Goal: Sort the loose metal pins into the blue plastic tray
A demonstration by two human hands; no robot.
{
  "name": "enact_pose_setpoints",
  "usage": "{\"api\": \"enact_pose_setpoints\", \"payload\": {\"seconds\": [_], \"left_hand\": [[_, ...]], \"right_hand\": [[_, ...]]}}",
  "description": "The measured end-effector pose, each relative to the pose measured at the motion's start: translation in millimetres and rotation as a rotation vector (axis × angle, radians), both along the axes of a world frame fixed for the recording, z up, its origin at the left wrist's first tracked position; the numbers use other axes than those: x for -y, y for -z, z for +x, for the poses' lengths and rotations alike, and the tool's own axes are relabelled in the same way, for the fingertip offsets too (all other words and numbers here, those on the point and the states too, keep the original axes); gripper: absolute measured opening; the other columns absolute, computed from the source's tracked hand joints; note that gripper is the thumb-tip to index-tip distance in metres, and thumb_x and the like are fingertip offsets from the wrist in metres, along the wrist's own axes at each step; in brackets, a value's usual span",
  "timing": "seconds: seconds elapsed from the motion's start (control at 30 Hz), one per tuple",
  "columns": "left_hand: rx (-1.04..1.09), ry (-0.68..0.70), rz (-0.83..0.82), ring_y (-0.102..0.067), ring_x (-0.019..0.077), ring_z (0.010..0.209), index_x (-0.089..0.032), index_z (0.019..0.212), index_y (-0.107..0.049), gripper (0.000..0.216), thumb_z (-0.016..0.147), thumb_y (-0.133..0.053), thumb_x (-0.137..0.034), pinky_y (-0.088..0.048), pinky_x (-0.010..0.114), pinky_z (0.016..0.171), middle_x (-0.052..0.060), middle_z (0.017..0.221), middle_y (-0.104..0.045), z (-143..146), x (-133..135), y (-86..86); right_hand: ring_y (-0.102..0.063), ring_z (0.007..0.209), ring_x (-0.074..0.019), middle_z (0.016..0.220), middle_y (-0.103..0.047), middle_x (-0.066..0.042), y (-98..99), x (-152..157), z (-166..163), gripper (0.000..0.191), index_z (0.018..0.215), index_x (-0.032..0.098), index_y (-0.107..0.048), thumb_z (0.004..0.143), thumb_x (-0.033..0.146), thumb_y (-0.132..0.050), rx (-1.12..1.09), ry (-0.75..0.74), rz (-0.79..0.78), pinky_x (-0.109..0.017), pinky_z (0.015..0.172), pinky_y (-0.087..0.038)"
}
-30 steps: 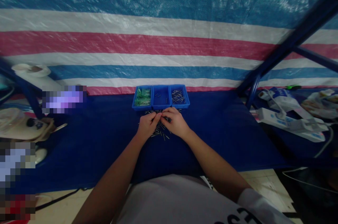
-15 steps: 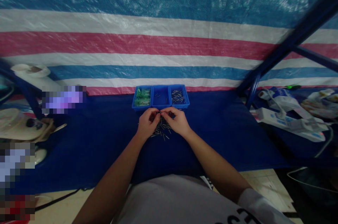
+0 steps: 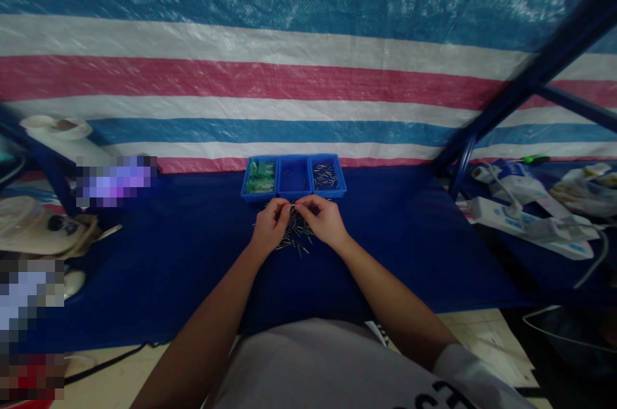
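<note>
My left hand [image 3: 270,225] and my right hand [image 3: 322,219] meet above a pile of slim metal pins [image 3: 297,235] on the blue surface. Thumb and forefinger of each are closed in a pinch, fingertips nearly touching. Between them shows a small thin piece, too tiny to make out well. Just beyond the hands is a blue tray [image 3: 294,194] with three compartments. Its left one holds green-tinted clear pieces [image 3: 261,176], the middle one a few thin pins [image 3: 288,173], the right one many metal pins [image 3: 325,175]. My fingers hide part of the pile.
Behind the tray hangs a striped plastic sheet [image 3: 289,87]. Blue metal bars [image 3: 506,97] slant at the right, near a white power strip [image 3: 530,226] with cables. A white roll [image 3: 62,139] and a lidded tub [image 3: 29,229] are at left.
My fingertips have parted slightly, and a thin light piece shows between them. The pile and tray look unchanged.
</note>
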State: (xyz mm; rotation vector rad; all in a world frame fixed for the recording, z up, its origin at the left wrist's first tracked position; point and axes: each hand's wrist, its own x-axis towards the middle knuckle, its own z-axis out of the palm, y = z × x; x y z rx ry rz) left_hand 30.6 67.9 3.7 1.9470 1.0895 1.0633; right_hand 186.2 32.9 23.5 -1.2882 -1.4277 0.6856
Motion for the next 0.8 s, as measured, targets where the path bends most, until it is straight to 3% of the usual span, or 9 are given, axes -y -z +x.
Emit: {"api": "enact_pose_setpoints", "payload": {"seconds": [0.33, 0.8], "left_hand": [[0.007, 0.036, -0.014, -0.053, 0.0101, 0.054, -0.018, 0.092, -0.059, 0.022, 0.089, -0.048, -0.037, -0.041, 0.021, 0.053, -0.002, 0.063, -0.058, 0.1, -0.5, -1.3], [0.016, 0.082, -0.025, -0.052, 0.0097, 0.053, -0.017, 0.088, -0.058, 0.023, 0.091, -0.045, -0.036, -0.040, 0.021, 0.054, -0.004, 0.059, -0.055, -0.8, 0.9, -2.0]], "right_hand": [[-0.063, 0.067, -0.0145, 0.077, -0.070, -0.002, 3.5, -0.4, 1.6, 0.016, 0.086, 0.020, -0.070, 0.085, 0.033, -0.060, 0.084, -0.001, 0.011, -0.025, 0.061, -0.047], [-0.053, 0.053, -0.0112, 0.056, -0.060, 0.002, -0.4, 0.1, 1.9, 0.037, 0.065, 0.018, -0.067, 0.088, 0.043, -0.054, 0.127, -0.022, -0.041, -0.022, 0.052, -0.037]]}}
